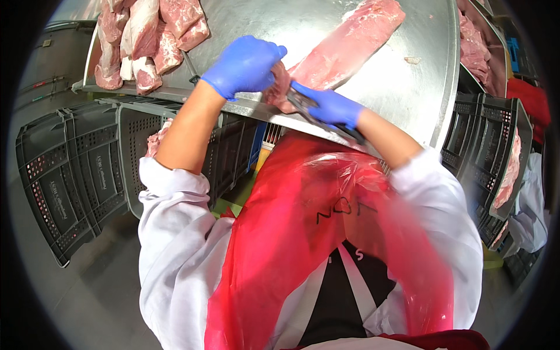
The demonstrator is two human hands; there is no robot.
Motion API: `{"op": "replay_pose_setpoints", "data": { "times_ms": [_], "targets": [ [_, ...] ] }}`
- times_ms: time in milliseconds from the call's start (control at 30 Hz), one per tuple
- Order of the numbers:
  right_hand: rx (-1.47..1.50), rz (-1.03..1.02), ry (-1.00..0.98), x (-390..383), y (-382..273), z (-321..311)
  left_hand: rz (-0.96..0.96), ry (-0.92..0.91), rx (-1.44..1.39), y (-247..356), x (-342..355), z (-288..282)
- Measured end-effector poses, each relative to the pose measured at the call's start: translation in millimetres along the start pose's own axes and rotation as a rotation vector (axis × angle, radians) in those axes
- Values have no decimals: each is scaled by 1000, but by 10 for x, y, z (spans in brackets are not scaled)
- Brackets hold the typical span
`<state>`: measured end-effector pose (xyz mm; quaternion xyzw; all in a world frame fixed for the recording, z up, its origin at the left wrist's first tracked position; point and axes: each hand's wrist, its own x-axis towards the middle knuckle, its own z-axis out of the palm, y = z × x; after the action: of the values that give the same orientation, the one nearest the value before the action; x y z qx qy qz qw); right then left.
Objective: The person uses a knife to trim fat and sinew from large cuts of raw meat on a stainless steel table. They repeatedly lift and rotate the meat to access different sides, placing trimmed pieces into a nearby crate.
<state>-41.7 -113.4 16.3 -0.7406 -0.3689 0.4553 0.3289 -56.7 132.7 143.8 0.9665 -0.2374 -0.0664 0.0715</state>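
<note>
A long pink piece of pork loin lies slantwise on the metal table, its near end toward the front edge. My left hand, in a blue glove, is closed on a flap of meat at that near end. My right hand, also blue-gloved, grips a knife beside the flap, close to the table's edge. Blade and handle are partly hidden and blurred. A thin dark rod-like tool lies just left of my left wrist, partly covered.
Several cuts of meat are heaped at the table's far left. Black plastic crates stand below on the left, and another crate with meat on the right. More meat lies in a container at far right. A small scrap sits on the table.
</note>
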Motion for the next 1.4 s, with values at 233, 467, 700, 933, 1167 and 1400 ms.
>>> {"op": "replay_pose_setpoints", "data": {
  "times_ms": [233,467,700,933,1167,1400],
  "targets": [
    [42,-201,-205,-414,-1,99,-254,197,-110,-187,-814,-863],
    [378,-15,-200,-395,-493,-349,-757,471,-17,157,-2893,-1886],
    [139,-197,460,-256,1063,-1848,-1154,522,-103,346,-4455,-1512],
    [-123,-158,645,735,1014,-2677,-978,250,0,297,-2706,238],
    [-582,-180,856,611,1402,-2601,-434,46,23,715,53,1403],
    [-192,278,917,-537,1239,-1695,-541,60,223,-606,528,1538]
  ]
}}
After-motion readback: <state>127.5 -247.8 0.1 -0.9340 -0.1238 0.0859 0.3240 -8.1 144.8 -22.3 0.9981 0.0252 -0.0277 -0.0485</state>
